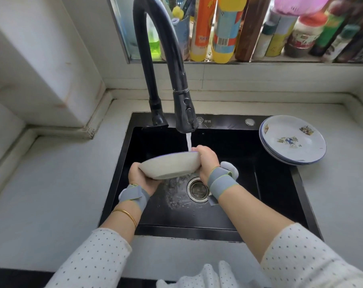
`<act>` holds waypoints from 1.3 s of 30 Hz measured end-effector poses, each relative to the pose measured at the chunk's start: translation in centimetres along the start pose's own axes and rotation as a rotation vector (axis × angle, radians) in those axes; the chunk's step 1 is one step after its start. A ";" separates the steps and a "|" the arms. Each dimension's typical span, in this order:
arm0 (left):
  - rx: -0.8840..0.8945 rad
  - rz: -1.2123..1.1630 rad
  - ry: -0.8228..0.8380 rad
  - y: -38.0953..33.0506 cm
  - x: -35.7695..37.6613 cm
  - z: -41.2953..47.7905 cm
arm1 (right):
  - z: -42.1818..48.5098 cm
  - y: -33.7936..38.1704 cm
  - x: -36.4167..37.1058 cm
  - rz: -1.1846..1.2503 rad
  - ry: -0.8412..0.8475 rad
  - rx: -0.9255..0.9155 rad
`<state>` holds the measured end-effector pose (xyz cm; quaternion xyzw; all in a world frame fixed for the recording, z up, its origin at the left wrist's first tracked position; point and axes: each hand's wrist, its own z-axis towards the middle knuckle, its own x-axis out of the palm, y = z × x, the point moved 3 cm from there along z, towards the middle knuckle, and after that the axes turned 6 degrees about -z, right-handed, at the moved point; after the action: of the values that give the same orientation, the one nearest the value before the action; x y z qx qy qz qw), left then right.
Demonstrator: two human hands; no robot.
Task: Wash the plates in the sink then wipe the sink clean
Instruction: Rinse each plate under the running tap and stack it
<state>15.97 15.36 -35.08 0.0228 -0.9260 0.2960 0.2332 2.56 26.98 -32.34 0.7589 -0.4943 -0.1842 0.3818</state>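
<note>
Left grip (143,179) cradles the left edge of a pale round ceramic plate (170,166) and the right grip (207,161) curls round the opposite edge — both grasp the same dish. The plate is tilted with its underside toward the camera and is held above the black rectangular sink (218,231), just over the round steel drain strainer (198,190). A thin stream of water (189,143) falls from the black gooseneck tap (176,80) to the plate's far rim, beside the right grip. A stack of white blue-rimmed floral plates (293,140) sits at the sink's far right corner — partly on the grey worktop (62,183). Grey fabric straps (220,181) wrap both wrists.
</note>
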 end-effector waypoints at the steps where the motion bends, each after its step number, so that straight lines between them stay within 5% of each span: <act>1: -0.013 -0.005 -0.006 0.0 -0.1 -0.3 | 0.2 -0.1 0.0 -0.008 -0.007 -0.026; 6: 0.018 0.061 -0.012 0.4 -0.3 -0.7 | 0.6 -1.3 -1.4 0.036 0.027 0.081; 10: 0.030 0.089 -0.038 0.7 0.0 -0.5 | 0.0 -0.8 -3.0 -0.190 0.056 0.161; 13: 0.055 0.324 0.028 1.3 0.5 -0.6 | -0.9 0.3 -3.9 -0.379 0.040 0.162; 18: -0.012 0.682 0.215 3.4 1.2 -1.0 | -0.9 3.1 -5.0 -0.971 -0.070 -0.165; 22: -0.039 0.739 0.214 4.6 1.4 -0.9 | -1.5 3.5 -6.2 -1.087 -0.095 -0.433; 26: 0.177 0.845 0.187 3.7 2.0 -1.1 | -1.6 1.4 -8.1 -0.896 -0.081 -0.442; 31: 0.478 1.184 0.187 1.7 3.1 -1.8 | -0.3 -4.0 -8.8 -0.258 0.029 -0.023; 39: 0.599 1.551 0.155 -0.5 5.7 -3.0 | -0.3 -7.7 -5.4 0.109 0.157 0.206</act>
<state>12.26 17.13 -30.11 -0.5807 -0.5423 0.6071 0.0105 5.11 33.62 -38.54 0.7781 -0.5198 -0.0515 0.3489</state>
